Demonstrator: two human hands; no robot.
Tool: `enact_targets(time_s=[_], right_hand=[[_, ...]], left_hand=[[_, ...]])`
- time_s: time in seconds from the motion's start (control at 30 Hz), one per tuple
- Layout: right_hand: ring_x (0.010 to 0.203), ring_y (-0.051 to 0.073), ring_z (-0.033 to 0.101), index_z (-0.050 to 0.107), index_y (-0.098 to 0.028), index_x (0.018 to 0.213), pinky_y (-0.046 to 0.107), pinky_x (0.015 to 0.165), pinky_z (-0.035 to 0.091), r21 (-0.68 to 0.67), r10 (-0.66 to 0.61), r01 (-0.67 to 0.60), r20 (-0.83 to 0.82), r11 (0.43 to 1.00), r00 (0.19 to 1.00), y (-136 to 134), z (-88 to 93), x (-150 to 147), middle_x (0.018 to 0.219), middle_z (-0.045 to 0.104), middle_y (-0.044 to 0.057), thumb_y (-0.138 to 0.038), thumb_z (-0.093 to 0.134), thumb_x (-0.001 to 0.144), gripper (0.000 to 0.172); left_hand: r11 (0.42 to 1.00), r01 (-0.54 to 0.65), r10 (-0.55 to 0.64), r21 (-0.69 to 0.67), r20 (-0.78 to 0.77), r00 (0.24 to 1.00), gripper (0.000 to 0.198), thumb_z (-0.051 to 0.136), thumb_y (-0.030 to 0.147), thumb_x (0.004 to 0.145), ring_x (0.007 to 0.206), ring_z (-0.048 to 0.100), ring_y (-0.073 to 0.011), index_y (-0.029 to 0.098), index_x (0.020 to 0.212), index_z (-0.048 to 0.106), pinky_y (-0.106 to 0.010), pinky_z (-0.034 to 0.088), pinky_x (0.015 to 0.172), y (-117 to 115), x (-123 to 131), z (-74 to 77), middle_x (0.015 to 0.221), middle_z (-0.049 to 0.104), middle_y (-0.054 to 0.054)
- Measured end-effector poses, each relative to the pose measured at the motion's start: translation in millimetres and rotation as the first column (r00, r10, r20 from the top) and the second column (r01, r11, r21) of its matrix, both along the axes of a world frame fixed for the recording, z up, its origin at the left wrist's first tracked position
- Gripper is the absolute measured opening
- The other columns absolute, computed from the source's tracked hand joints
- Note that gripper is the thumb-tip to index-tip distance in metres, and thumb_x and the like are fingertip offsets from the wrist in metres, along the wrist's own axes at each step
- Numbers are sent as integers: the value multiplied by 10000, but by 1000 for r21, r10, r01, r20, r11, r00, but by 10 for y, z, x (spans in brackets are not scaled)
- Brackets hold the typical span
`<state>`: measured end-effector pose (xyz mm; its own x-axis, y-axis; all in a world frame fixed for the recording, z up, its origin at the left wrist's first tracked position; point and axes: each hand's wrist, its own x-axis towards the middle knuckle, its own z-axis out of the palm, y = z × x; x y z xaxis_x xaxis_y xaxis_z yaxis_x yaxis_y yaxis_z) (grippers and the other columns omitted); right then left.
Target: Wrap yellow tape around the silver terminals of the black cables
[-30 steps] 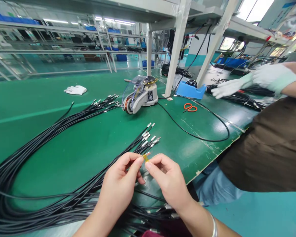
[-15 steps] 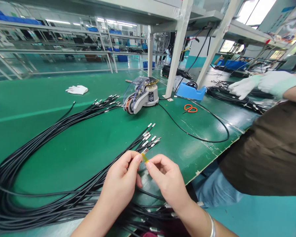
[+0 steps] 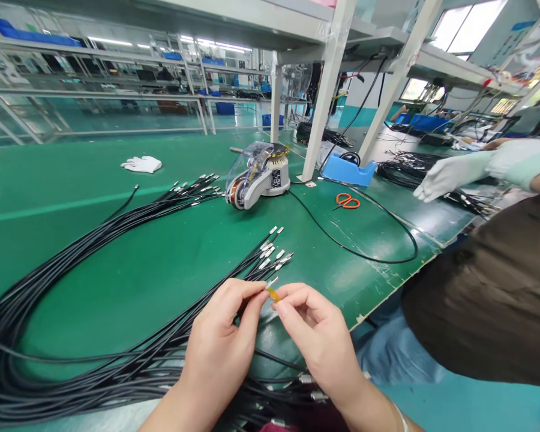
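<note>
My left hand [image 3: 225, 330] pinches a cable by its metal connector [image 3: 272, 282], whose silver tip pokes out past the fingertips. A short piece of amber tape [image 3: 274, 294] runs from that connector to my right hand [image 3: 315, 336], with its free end pinched between thumb and forefinger. Most of the held cable is hidden behind my fingers. Just beyond my hands lie the silver ends [image 3: 270, 251] of a bundle of black cables [image 3: 180, 327], which loops away to the left. More cable ends [image 3: 312, 384] lie under my right wrist.
A tape dispenser [image 3: 261, 180] stands mid-table, a white glove [image 3: 141, 164] to its left. Orange-handled scissors [image 3: 347, 201] and a blue tape holder [image 3: 348, 169] are at right. A co-worker's gloved hands [image 3: 468, 168] are over another cable bundle [image 3: 400, 171]. A white post [image 3: 328, 90] rises behind.
The amber tape and connector have turned slightly between my fingers, and both hands have shifted a little to the right. The co-worker's gloved hands have moved slightly lower.
</note>
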<state>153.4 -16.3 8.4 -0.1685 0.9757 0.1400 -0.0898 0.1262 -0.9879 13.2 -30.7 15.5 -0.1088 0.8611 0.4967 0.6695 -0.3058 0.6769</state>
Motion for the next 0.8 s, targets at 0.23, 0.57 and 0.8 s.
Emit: enact_targets(time_s=[0.23, 0.57, 0.8], right_hand=[[858, 188, 636, 598, -169, 619, 304, 783, 493, -210, 26, -55, -139, 976, 990, -12, 106, -19, 902, 682, 74, -291, 657, 747, 186], [842, 202, 652, 612, -162, 623, 326, 784, 508, -278, 38, -97, -209, 956, 977, -18, 135, -46, 896, 701, 91, -313, 672, 727, 193], [837, 193, 654, 638, -159, 662, 316, 781, 515, -265, 45, -100, -207, 959, 977, -21, 124, -49, 895, 714, 82, -321, 673, 739, 183]], left_hand=[[980, 95, -67, 177, -156, 985, 213, 538, 19, 821, 781, 578, -90, 205, 922, 568, -193, 475, 713, -23, 6, -24, 826, 615, 11], [938, 168, -89, 303, -258, 962, 359, 519, -58, 789, 789, 563, -95, 209, 1026, 557, -212, 481, 712, -21, -10, -38, 887, 596, -10], [937, 167, -76, 307, -286, 955, 384, 519, -82, 782, 809, 547, -82, 191, 1048, 568, -203, 477, 720, -39, -33, -74, 908, 583, -14]])
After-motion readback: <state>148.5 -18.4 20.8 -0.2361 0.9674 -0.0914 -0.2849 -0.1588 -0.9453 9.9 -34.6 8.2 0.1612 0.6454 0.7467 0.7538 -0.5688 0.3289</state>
